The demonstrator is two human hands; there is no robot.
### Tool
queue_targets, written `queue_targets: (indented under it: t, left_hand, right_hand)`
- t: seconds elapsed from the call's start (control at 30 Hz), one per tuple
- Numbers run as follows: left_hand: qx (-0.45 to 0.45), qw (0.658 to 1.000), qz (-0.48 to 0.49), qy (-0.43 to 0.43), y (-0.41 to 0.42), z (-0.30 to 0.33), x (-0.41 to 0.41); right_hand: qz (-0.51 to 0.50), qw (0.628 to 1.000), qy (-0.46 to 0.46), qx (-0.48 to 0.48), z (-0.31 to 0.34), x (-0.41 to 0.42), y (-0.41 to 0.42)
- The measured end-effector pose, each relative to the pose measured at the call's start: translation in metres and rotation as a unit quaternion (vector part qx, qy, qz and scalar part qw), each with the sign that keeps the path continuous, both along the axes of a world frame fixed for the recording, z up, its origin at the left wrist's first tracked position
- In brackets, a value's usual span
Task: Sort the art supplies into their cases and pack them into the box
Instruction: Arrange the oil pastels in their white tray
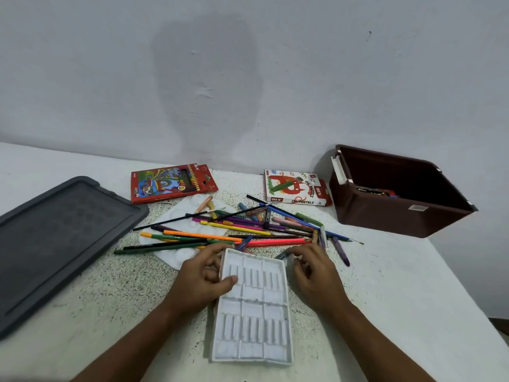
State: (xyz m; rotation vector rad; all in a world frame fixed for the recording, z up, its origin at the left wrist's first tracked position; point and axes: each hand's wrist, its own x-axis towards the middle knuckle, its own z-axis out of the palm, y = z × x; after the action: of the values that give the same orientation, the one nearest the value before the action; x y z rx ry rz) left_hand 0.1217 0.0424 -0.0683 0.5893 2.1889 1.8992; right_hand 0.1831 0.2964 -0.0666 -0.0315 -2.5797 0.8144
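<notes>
A white plastic pastel tray [253, 312] lies empty on the table in front of me. My left hand [203, 277] grips its upper left edge, thumb on top. Just to the tray's upper right, my right hand [314, 271] pinches a small dark pastel stick [282, 255]. Behind the hands lies a loose pile of coloured pencils, pens and pastels [242, 230], partly over a white paint palette [176, 216]. A red coloured-pencil case [172, 183] and an oil pastels case [296, 187] lie by the wall. The brown box [396, 191] stands open at the right.
The box's dark grey lid [60, 238] lies flat at the left. Some dark item sits inside the box at its bottom. The table's right edge runs diagonally past the box. A plain wall closes the far side.
</notes>
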Motion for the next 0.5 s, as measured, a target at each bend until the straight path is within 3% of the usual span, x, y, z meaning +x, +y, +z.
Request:
queue_targets:
  t: [0.13,0.5]
  left_hand:
    - [-0.047,0.998,0.001,0.032,0.002,-0.001,0.005]
    - [-0.114,0.978,0.011,0.174,0.005,0.004,0.016]
  right_hand:
    - [0.027,0.996,-0.012,0.089,-0.01,-0.004,0.003]
    - [0.027,0.99,-0.02,0.134,-0.014,-0.015,0.005]
